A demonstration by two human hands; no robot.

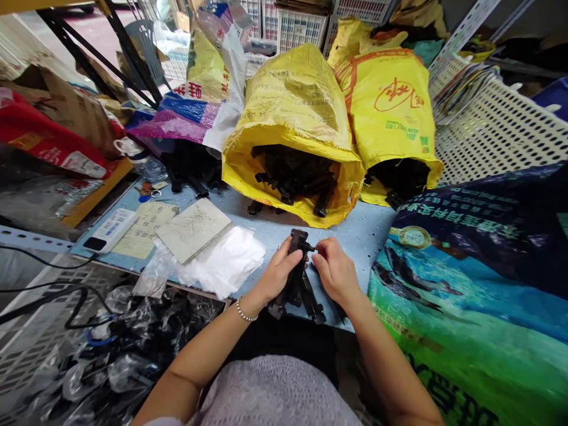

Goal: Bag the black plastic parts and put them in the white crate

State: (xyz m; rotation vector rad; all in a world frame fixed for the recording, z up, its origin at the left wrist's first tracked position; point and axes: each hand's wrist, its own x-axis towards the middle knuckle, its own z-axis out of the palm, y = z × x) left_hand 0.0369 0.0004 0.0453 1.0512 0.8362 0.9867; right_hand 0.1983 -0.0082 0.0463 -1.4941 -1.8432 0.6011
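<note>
My left hand (280, 271), with a beaded bracelet at its wrist, is wrapped round a black plastic part (298, 241) near the table's front edge. At the upper right of that part, my right hand (335, 269) has its thumb and forefinger pinched together at a small dark piece touching it. More black parts (312, 302) lie just below, between the two hands. Behind them a yellow sack (297, 94) lies with its mouth facing me, full of similar black parts.
On the blue table (252, 207) are a grey book (194, 229), white plastic bags (228, 260), a paper note (146, 228) and a white device (110, 229). A second yellow sack (390, 112) stands back right. A blue-green sack (479, 284) borders the right; a crate (26, 349) of bagged parts sits lower left.
</note>
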